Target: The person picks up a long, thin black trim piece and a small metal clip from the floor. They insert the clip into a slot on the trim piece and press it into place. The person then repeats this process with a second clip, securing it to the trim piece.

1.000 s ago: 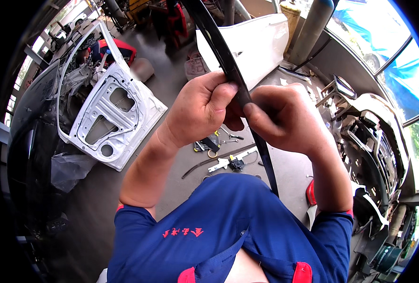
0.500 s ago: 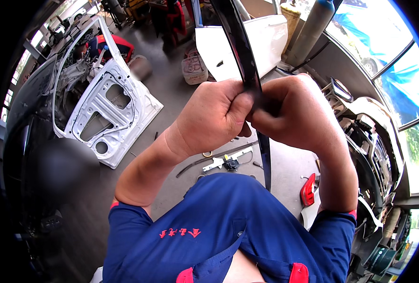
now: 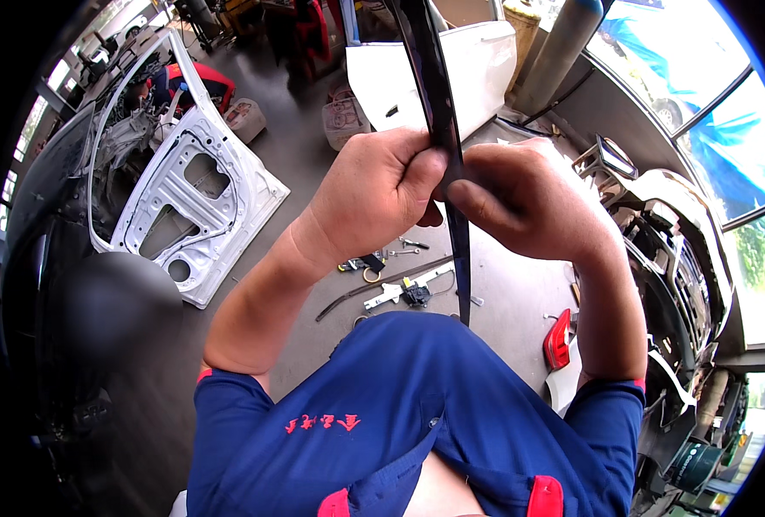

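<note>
A long, narrow, glossy black trim strip (image 3: 434,86) stands roughly upright in front of my chest, running from the top of the view down to my shirt. My left hand (image 3: 369,185) is closed round its left edge, thumb pressed against the strip. On the other side, my right hand (image 3: 533,198) is curled with its thumb tip at the strip's right edge; part of its fingers is in shadow. Both hands are at about the same height, close together, with the strip between them.
On the floor lie a window regulator (image 3: 415,295), wrenches (image 3: 408,250) and a red tail lamp (image 3: 557,340). A bare white door shell (image 3: 244,207) leans at left, near a bent-over person (image 3: 214,86). Behind are a white door panel (image 3: 374,77) and gas cylinder (image 3: 568,52); car parts line the right.
The strip and both hands have shifted slightly left in view. My right thumb has drawn a little away from my left hand. More tools on the floor now show below my left hand.
</note>
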{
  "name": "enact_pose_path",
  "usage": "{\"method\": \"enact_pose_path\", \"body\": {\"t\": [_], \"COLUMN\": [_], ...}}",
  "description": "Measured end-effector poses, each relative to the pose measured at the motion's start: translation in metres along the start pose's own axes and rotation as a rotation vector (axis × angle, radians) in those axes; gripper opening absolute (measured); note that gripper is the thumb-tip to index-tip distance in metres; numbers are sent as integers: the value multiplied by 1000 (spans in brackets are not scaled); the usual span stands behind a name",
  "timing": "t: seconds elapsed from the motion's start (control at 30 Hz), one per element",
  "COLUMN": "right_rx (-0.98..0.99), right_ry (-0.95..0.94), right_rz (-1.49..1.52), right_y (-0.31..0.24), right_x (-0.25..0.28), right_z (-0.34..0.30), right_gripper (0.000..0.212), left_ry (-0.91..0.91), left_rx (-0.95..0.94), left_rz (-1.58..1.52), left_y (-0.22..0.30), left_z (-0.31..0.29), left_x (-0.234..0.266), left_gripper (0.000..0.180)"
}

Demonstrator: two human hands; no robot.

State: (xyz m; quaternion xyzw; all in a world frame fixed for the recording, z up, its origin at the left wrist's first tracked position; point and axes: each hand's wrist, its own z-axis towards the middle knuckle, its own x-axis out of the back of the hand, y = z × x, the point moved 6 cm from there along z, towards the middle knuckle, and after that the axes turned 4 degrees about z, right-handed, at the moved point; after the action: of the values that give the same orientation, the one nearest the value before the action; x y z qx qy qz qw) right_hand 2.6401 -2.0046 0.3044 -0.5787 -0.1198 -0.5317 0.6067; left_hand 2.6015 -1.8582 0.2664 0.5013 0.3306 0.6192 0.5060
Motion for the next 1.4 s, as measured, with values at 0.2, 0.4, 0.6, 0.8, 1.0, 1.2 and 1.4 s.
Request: {"method": "enact_pose_path", "body": {"t": [0.2,0.4,0.6,0.8,1.0,1.2,1.4], "right_rx": [-95,-97,0,-68,-110,6,13], "right_ry": [74,253,141,218,339,441,371], "right_rz": [-4,-208,166,-29,286,610,944], "right_y": [1,-5,27,27,41,38,62], "right_x": [-6,-6,-7,-20,-7,-11,-23], "right_z": [-2,2,-4,-5,-10,-10,-18], "right_gripper": [10,15,19,14,7,10,24], "left_ry": [-86,25,55,47,-35,-115,-283], "left_rx": [34,-26,36,31,-112,-225,-111], "left_rz": [6,107,145,174,-230,-88,-101], "left_y": [0,6,-1,-3,-15,-44,-56], "left_z": [-1,5,10,13,11,11,3], "left_x": [-4,-5,8,4,4,-19,-28], "left_gripper": [31,30,27,26,45,40,45]}}
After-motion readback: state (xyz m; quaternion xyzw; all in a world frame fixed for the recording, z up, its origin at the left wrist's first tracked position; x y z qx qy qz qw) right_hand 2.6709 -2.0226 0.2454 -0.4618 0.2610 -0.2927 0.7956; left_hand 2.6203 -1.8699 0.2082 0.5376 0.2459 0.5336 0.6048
